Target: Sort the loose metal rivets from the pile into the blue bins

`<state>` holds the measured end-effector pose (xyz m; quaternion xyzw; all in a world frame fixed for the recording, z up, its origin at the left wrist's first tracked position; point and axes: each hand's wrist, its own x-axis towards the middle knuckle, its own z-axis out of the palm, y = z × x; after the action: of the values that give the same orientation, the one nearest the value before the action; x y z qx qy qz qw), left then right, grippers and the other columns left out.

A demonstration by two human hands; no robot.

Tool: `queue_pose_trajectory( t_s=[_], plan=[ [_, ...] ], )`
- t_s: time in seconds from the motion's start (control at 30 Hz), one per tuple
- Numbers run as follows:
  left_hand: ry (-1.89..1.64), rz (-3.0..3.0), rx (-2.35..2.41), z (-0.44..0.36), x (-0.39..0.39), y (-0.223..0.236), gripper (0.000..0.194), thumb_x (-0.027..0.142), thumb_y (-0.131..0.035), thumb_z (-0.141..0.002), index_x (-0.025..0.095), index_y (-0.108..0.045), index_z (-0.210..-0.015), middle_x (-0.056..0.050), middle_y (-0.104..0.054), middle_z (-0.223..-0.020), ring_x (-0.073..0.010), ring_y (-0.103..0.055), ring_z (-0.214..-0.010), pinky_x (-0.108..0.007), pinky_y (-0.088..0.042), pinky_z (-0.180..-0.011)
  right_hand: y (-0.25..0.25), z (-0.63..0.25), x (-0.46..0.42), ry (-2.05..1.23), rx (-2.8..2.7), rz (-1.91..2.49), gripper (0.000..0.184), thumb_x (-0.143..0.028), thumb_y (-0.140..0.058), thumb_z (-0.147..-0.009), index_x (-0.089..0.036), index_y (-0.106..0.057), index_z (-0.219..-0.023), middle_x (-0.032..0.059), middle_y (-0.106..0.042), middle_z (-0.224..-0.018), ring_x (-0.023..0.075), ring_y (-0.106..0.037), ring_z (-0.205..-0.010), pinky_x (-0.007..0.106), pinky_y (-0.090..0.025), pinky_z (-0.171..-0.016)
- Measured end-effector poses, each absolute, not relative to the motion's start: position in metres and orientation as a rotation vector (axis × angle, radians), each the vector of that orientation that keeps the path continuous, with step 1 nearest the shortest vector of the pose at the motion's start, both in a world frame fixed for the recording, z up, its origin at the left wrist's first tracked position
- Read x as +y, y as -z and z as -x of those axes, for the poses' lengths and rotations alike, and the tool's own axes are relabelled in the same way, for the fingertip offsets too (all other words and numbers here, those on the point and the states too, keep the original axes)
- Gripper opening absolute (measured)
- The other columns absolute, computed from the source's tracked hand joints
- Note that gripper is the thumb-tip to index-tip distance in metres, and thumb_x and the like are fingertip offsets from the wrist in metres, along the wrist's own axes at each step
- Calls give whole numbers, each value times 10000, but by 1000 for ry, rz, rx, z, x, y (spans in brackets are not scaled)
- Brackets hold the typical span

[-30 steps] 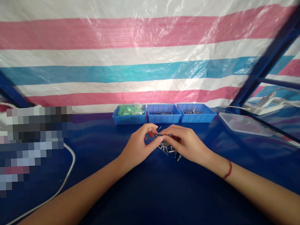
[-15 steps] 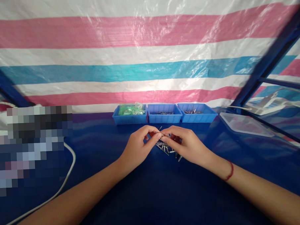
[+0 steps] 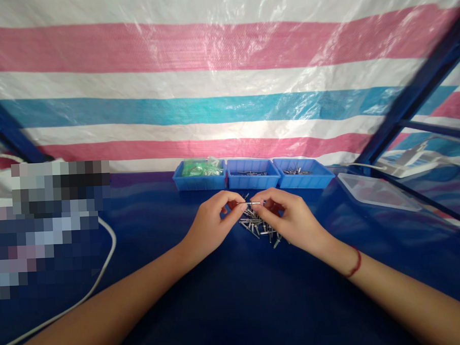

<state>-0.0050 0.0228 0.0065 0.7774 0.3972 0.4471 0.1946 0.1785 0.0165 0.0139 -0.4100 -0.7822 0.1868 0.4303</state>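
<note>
The left hand point(image 3: 215, 219) and right hand point(image 3: 287, 216) pinch a slim metal pin point(image 3: 250, 203) between them, over a loose pile point(image 3: 251, 225) of similar pieces; beyond, the left blue bin point(image 3: 200, 183) holds green plastic point(image 3: 200, 168), the middle bin point(image 3: 252, 182) and right bin point(image 3: 307, 181) metal bits point(image 3: 296, 171)

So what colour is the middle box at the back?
The middle box is blue, seen best in the head view.

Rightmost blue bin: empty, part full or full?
Part full: a small heap of metal pins lies in the bin, its inner wall showing beside them.
</note>
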Motion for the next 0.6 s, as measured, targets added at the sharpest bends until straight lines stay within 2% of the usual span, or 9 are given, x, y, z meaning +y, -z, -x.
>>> queue_pose_trajectory(
  t_s=[0.13,0.3,0.47,0.6],
  plan=[
    [-1231,-2186,1098,5,24,-5,71,229,-557,-856,189,-615,-857,14,-636,-814,-110,-563,-721,-224,-432,-673,-18,-179,13,-370,-1944,961,96,-226,-571,-842,-176,-649,-864,11,-629,-740,84,-507,-547,217,-414,-498],
    [-1181,-2212,1090,5,22,-4,106,254,-534,-870,190,-618,-862,7,-639,-808,-122,-574,-727,-239,-436,-676,-24,-181,8,-226,-2068,848,98,-218,-553,-859,-174,-636,-834,26,-638,-784,99,-531,-612,231,-435,-552],
    [-1148,-2222,1145,6,25,-1,228,268,-532,-868,197,-568,-1082,-12,-647,-882,-143,-595,-792,-275,-457,-733,-30,-197,24,-67,-1985,956,125,-248,-540,-860,-185,-627,-797,29,-648,-758,118,-539,-605,251,-434,-553],
    [-899,-2447,1179,9,27,3,158,248,-514,-869,203,-636,-959,-37,-652,-936,-191,-583,-893,-350,-439,-818,-31,-230,56,123,-1668,1218,167,-323,-559,-832,-187,-654,-822,45,-669,-747,144,-557,-579,279,-448,-569]
  ],
)
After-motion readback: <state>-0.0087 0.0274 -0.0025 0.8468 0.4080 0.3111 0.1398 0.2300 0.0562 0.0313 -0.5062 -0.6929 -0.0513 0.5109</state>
